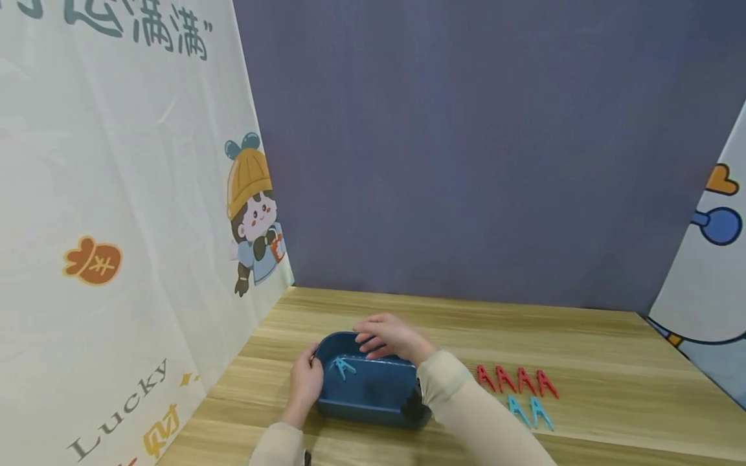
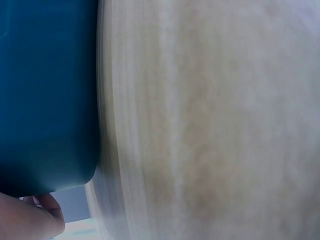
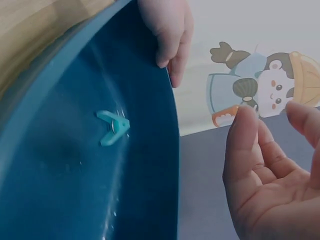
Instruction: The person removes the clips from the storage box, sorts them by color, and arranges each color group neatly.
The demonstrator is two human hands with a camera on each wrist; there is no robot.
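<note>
My left hand (image 1: 307, 377) grips the left end of a dark blue plastic basin (image 1: 373, 388), thumb over the rim. Inside, toward its left end, lies one light blue clothespin (image 1: 344, 368). Over the basin's far rim hovers my right hand (image 1: 392, 336); the right wrist view has its thumb and fingers (image 3: 240, 145) spread apart with nothing between them. The left wrist view catches only the basin's outer side and part of the left hand (image 2: 30, 217) at its lower edge. My right forearm covers the basin's right end in the head view.
Right of the basin, several red clothespins (image 1: 522, 374) lie in a row on the wood-grain table (image 1: 612, 362). Two light blue clothespins (image 1: 536, 408) lie in front of them. A printed white cloth (image 1: 175, 226) hangs at the left and a grey-blue curtain (image 1: 466, 162) behind.
</note>
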